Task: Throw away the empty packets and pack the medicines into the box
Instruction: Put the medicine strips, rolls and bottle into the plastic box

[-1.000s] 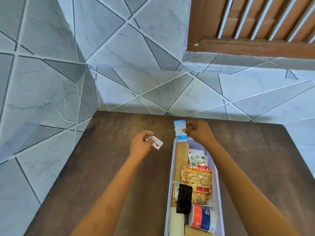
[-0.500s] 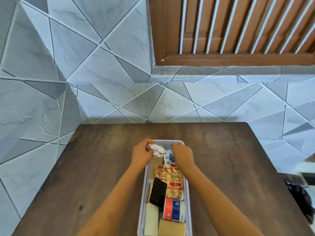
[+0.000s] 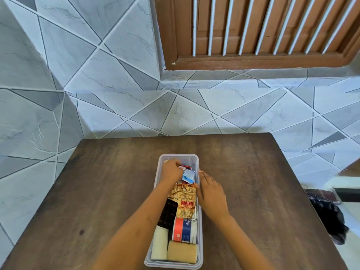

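Observation:
A long clear plastic box (image 3: 177,157) lies on the wooden table, filled with medicines: gold blister strips (image 3: 184,197), a black blister strip (image 3: 168,213), a red, white and blue tube (image 3: 185,230), a white roll (image 3: 160,243) and a tan bandage roll (image 3: 182,252). My left hand (image 3: 171,171) is inside the far end of the box, fingers pinched on a small white and red packet (image 3: 183,167). A blue and white sachet (image 3: 188,175) lies just beside it in the box. My right hand (image 3: 211,193) rests open against the box's right rim, holding nothing.
The brown wooden table (image 3: 97,191) stands against a grey tiled wall, with a wooden barred window (image 3: 253,30) above. A black plastic bag (image 3: 327,213) lies on the floor past the table's right edge.
My left hand has carried the small packet down into the far end of the box. My right hand has let go of the blue sachet and moved to the right rim.

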